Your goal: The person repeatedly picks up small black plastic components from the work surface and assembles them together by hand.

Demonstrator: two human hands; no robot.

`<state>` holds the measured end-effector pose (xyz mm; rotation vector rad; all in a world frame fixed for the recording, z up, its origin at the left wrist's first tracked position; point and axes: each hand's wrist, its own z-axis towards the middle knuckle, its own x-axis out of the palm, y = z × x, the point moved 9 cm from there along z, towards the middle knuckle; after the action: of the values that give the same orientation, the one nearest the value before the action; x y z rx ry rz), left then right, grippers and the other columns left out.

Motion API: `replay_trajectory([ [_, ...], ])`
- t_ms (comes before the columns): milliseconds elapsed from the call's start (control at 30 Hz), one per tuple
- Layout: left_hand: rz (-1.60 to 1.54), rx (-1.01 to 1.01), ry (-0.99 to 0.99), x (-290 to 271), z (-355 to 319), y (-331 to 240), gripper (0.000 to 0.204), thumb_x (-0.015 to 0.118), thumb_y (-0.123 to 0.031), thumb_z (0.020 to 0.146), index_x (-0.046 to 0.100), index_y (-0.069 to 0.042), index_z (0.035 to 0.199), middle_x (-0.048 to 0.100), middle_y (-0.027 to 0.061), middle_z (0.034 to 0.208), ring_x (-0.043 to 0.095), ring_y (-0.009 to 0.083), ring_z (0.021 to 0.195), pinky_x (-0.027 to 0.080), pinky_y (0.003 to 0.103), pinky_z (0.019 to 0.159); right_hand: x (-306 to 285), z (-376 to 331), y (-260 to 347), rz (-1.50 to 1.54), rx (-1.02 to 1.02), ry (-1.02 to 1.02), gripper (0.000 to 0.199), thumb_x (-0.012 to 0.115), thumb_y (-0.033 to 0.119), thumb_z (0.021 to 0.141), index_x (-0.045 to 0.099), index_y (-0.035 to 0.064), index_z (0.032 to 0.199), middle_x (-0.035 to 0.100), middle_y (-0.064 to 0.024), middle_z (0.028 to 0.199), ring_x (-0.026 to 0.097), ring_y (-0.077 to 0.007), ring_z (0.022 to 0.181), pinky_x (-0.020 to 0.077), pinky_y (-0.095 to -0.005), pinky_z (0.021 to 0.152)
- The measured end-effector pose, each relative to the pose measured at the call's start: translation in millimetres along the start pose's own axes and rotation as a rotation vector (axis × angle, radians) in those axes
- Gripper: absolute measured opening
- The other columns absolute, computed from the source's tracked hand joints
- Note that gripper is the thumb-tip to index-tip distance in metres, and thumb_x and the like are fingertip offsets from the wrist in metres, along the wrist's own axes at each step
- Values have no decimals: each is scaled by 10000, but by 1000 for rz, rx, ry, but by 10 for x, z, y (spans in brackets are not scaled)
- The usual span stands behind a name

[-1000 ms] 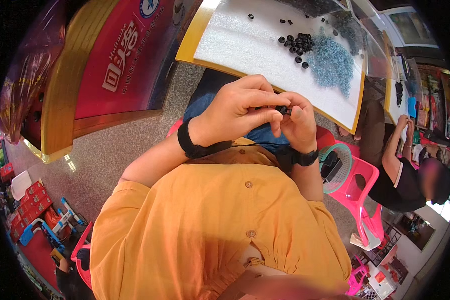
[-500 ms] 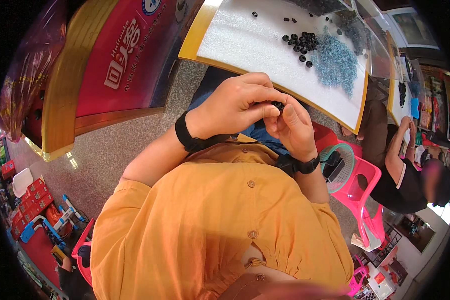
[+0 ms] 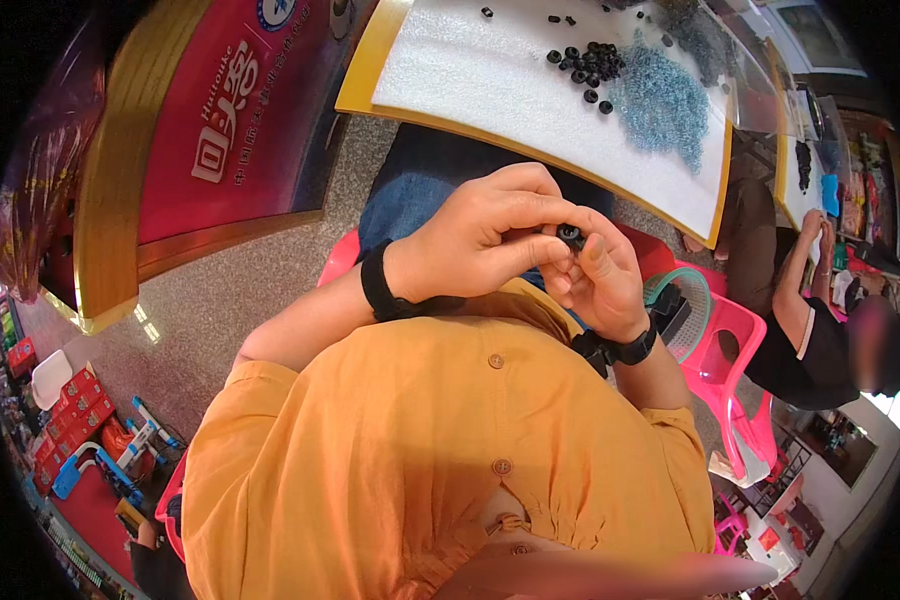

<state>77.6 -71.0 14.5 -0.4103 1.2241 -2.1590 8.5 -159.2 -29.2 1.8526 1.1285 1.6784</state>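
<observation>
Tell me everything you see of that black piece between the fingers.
The small black piece looks glossy and rounded, with a paler ring-like mark; its material and tilt are unclear. It is held among the fingertips of the left hand and right hand, which partly hide it, short of the white tabletop.

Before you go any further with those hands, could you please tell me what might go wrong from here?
The small black piece held between the left hand and right hand could slip; both are short of the table's yellow rim, so it might drop toward the lap or floor.
The loose black pieces lie right beside the blue beads, so a nudge could mix them.
</observation>
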Motion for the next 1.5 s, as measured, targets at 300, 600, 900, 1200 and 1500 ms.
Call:
replay_trajectory([
  [300, 44, -86, 6, 57, -9, 140, 209, 673, -61, 860, 684, 10, 1056, 602, 106, 880, 585, 225, 801, 474, 321, 718, -105, 11, -66, -18, -8, -39, 353, 462, 350, 1035, 517, 30, 1173, 565, -57, 963, 564, -112, 773, 495, -239, 606],
  [600, 105, -199, -59, -100, -21, 265, 189, 676, -85, 862, 704, -7, 1032, 590, 74, 883, 577, 189, 803, 467, 292, 718, -186, 182, -112, 55, 58, -87, 361, 489, 349, 1027, 555, 21, 1163, 607, -40, 898, 552, -88, 692, 469, -219, 573],
  [900, 109, -159, -52, -197, -29, 330, 263, 711, -82, 834, 703, -37, 1093, 577, 58, 915, 562, 161, 814, 462, 266, 706, -243, 335, -96, 44, -7, -30, 372, 543, 353, 1002, 596, 12, 1141, 600, -14, 819, 483, -69, 623, 385, -196, 524],
  [1200, -32, -328, -256, -416, -86, 617, 349, 612, -126, 946, 593, -46, 1285, 546, 21, 1116, 495, 46, 764, 443, 178, 614, -930, 765, 1978, -674, -542, -468, 276, 635, 289, 946, 628, 20, 1009, 603, -9, 768, 528, -84, 617, 427, -212, 577],
  [1500, 32, -372, -280, -542, -102, 807, 273, 591, -128, 962, 635, -38, 1216, 591, 20, 1036, 530, 62, 758, 449, 203, 657, -1338, 1258, 2802, -1281, -809, -524, 308, 693, 222, 906, 662, 75, 1175, 670, 1, 922, 616, -91, 775, 486, -227, 688],
])
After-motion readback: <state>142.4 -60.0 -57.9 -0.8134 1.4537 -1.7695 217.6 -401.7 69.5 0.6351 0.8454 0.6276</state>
